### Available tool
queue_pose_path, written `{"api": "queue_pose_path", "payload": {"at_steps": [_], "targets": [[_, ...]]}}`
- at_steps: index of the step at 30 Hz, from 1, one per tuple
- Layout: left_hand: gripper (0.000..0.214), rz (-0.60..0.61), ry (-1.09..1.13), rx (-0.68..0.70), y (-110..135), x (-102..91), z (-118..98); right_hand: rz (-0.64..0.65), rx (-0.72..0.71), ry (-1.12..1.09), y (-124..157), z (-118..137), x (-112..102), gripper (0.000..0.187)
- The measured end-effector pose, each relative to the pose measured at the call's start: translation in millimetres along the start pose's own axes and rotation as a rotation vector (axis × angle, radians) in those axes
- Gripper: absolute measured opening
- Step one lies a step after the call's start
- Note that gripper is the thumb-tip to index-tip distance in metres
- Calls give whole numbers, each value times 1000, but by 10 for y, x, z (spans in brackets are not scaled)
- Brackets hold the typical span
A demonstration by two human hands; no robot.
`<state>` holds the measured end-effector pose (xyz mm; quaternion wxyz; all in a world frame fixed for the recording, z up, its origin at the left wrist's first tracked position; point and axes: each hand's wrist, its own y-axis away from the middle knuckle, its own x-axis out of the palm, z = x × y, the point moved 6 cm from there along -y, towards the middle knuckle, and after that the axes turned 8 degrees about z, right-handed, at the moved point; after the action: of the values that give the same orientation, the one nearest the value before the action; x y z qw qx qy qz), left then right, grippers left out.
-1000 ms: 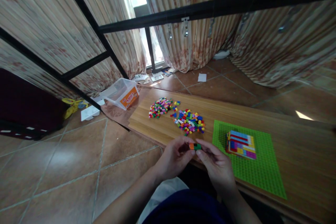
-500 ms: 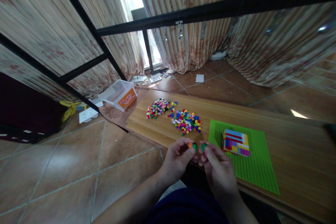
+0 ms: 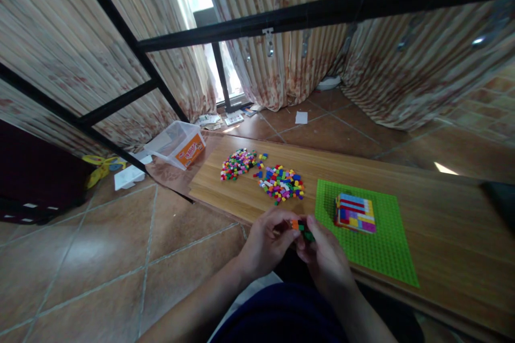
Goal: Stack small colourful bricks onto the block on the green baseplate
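Observation:
My left hand [image 3: 270, 238] pinches an orange toy brick [image 3: 295, 224] with a dark green part beside it, just past the front edge of the wooden table. Close against it, my right hand [image 3: 324, 251] is closed on a green toy brick [image 3: 308, 236]. The bricks meet between my fingertips; whether they are joined I cannot tell. To the right lies a green baseplate [image 3: 378, 257], and on it stands a block built of multicoloured bricks [image 3: 356, 213]. Beyond my hands a pile of loose bricks [image 3: 281, 183] is spread on the table.
A second brick pile [image 3: 238, 164] lies farther left on the wooden table [image 3: 442, 209]. At the table's left end stands a clear plastic box [image 3: 177, 144] with an orange label. A dark object [image 3: 499, 198] sits at the right edge. Black metal bars [image 3: 241, 29] cross in front of the curtains.
My hands have come together, bringing the green brick in my right hand up to the orange and green piece in my left. The view has shifted slightly.

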<state>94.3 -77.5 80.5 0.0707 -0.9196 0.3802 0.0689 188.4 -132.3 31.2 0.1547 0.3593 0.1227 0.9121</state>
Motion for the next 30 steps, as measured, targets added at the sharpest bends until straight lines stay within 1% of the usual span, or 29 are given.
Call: {"api": "queue_pose_path", "payload": {"at_steps": [2, 4, 9, 11, 14, 18, 23, 30], "targets": [[14, -15, -144, -8, 0, -15, -8, -26, -32, 54, -7, -8, 7, 38], [15, -27, -219, -26, 1, -17, 8, -51, -60, 91, -17, -28, -1, 39], [12, -4, -309, -19, 7, 20, 31, -118, -110, 102, -27, -96, -63, 39], [10, 7, -338, 2, 8, 28, 32, -116, -121, 98, -26, -113, -66, 39], [9, -9, -389, 42, 17, 24, 37, -120, -122, 81, -19, -131, -58, 40], [11, -32, -416, 102, 47, 31, 53, -132, -110, 54, -11, -156, -43, 41], [12, -57, -385, 148, 89, 38, 78, -142, -86, 31, -8, -192, -38, 40], [13, -69, -386, 156, 113, 35, 117, -204, -96, 76, -7, -198, -58, 44]]}}
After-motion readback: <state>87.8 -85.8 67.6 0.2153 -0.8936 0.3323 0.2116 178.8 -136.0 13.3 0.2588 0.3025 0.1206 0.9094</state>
